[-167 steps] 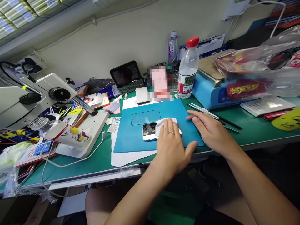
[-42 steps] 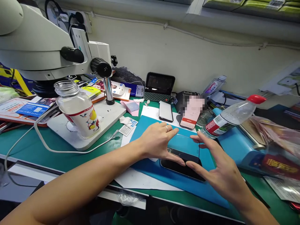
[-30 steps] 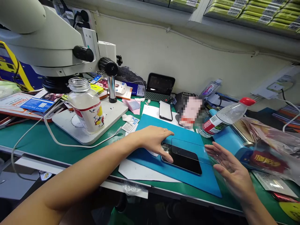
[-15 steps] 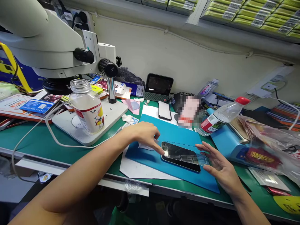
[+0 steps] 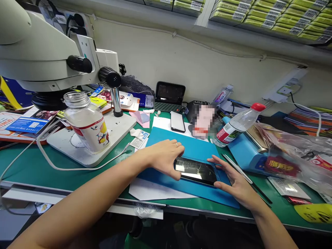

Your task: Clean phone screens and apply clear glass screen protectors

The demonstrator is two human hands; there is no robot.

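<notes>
A black-faced phone (image 5: 198,172) lies on the blue mat (image 5: 169,137), its dark glass reflecting bright streaks. Over it is a thin clear screen protector (image 5: 217,172); its edges show faintly, and I cannot tell whether it touches the phone. My left hand (image 5: 167,157), with a ring on one finger, closes its thumb and fingers around the left end, hiding that edge. At the right end, my right hand (image 5: 232,181) has its thumb at the near corner and its fingertips at the far corner, gripping the protector's edges.
A microscope (image 5: 52,58) stands at left, with an open-mouthed jar (image 5: 88,122) on its base. Behind the mat lie another phone (image 5: 177,121) and a small display (image 5: 169,93). To the right are a red-capped bottle (image 5: 237,126), a pen-like tool (image 5: 237,168) and plastic bags (image 5: 293,145).
My left hand has gone from one pointing finger on the phone to thumb and fingers around its left end. My right hand has moved left with the protector, which covers more of the phone.
</notes>
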